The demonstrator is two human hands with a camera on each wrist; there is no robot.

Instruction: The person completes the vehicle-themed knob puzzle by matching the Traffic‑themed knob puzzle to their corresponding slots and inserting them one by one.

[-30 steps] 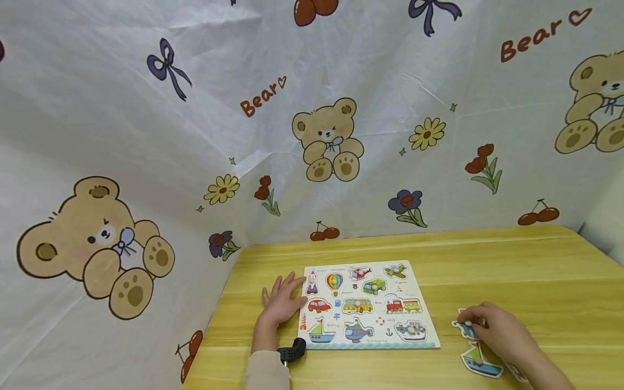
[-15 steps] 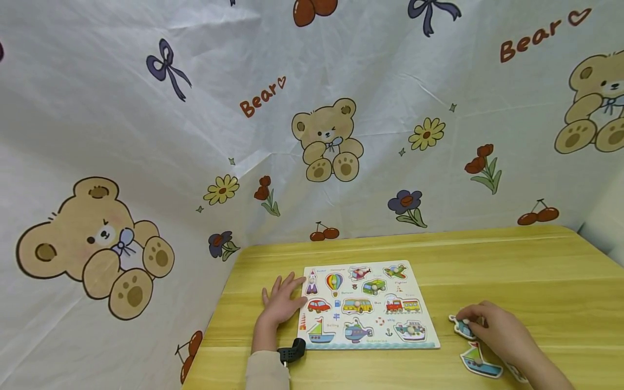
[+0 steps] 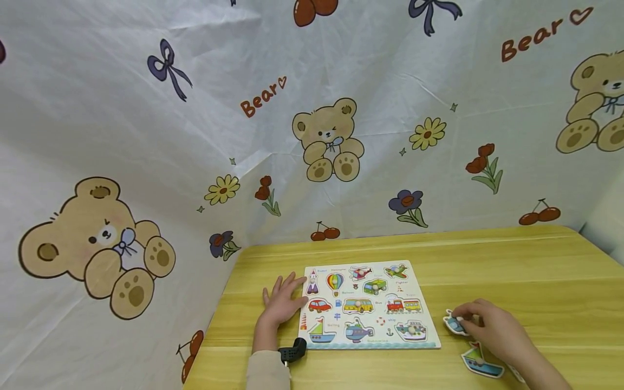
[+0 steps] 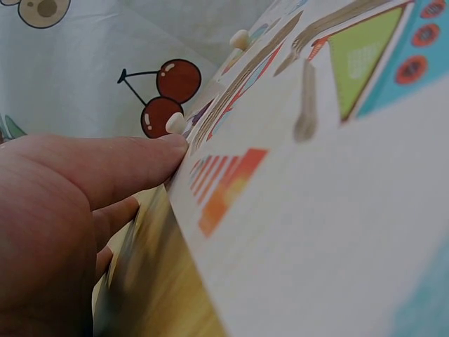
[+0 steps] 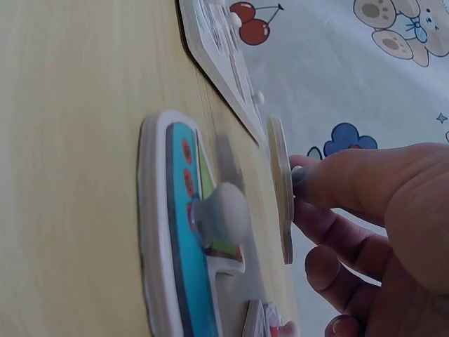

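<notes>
My right hand (image 3: pixel 489 327) pinches the pale knob of a blue puzzle piece (image 3: pixel 452 324) with a white border, right of the puzzle board (image 3: pixel 435 342). The right wrist view shows that piece (image 5: pixel 282 193) edge-on, tilted up off the table, thumb and finger at its knob. Below it lies a sailboat puzzle piece (image 3: pixel 481 367), its round knob upward. My left hand (image 3: pixel 281 304) rests with spread fingers at the board's left edge; in the left wrist view its thumb (image 4: pixel 144 161) touches that edge. The board carries several vehicle pictures, some with knobs.
Another puzzle piece (image 3: pixel 515 374) is mostly hidden under the right forearm. A black wrist device (image 3: pixel 292 351) sits at the left cuff. Behind the wooden table (image 3: pixel 512 260) hangs a white cloth (image 3: pixel 380 70) printed with bears.
My right hand has shifted slightly left and away from the body with the blue puzzle piece, which now sits nearer the board. The left hand and the board have stayed put.
</notes>
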